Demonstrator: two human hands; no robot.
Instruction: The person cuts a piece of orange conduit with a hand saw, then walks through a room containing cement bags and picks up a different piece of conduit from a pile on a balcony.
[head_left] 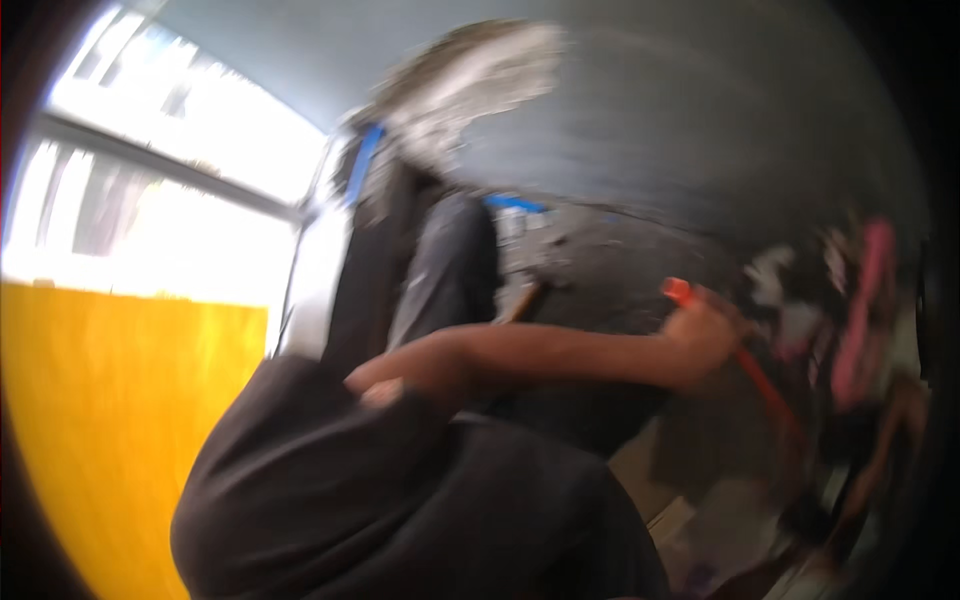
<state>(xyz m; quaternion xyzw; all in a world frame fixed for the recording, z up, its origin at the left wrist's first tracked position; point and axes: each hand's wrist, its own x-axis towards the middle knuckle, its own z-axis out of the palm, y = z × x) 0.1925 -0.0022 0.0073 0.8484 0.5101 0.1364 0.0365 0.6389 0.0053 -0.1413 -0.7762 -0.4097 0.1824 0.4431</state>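
A bare forearm, which I take to be my left, reaches across from a dark sleeve toward the right. At its end my left hand [702, 342] is closed around an orange tube-like thing [680, 291]. The thing's round end sticks out above the fist, and a blurred orange length [772, 395] runs down below it. What kind of thing it is, I cannot make out. A small patch of skin shows by the sleeve near the elbow; whose it is or which part, I cannot tell. My right hand is not recognisable anywhere.
Dark cloth [420, 500] fills the lower middle, with a dark grey trouser leg [450, 255] above the arm. A yellow panel [140, 400] stands below bright windows [150, 215] at left. Blurred pink and pale items [862, 320] crowd the right. The grey wall [660, 110] has a rough broken patch [470, 85].
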